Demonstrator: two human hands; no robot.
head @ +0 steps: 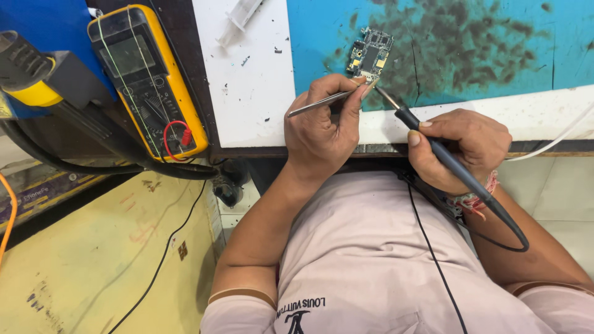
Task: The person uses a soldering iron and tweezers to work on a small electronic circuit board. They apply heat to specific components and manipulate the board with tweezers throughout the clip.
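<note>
One small circuit board [369, 57] lies on the blue mat [470, 43], near the mat's left edge and just above the two hands. The left hand [325, 127] has its fingers [352, 102] closed round one pair of metal tweezers [318, 103], whose tips reach the board's lower edge. The right hand [461, 148] grips one dark soldering iron [433, 145] like a pen, fingers wrapped shut on its handle; the iron's tip comes just beside the tweezer tips at the board. One black cord [513, 232] loops from the iron's rear end. The mat rests on the white tabletop [250, 80], where one clear syringe [238, 18] lies near the top. To the left, one yellow multimeter [145, 74] leans, with one red lead [176, 133] at its lower part.
</note>
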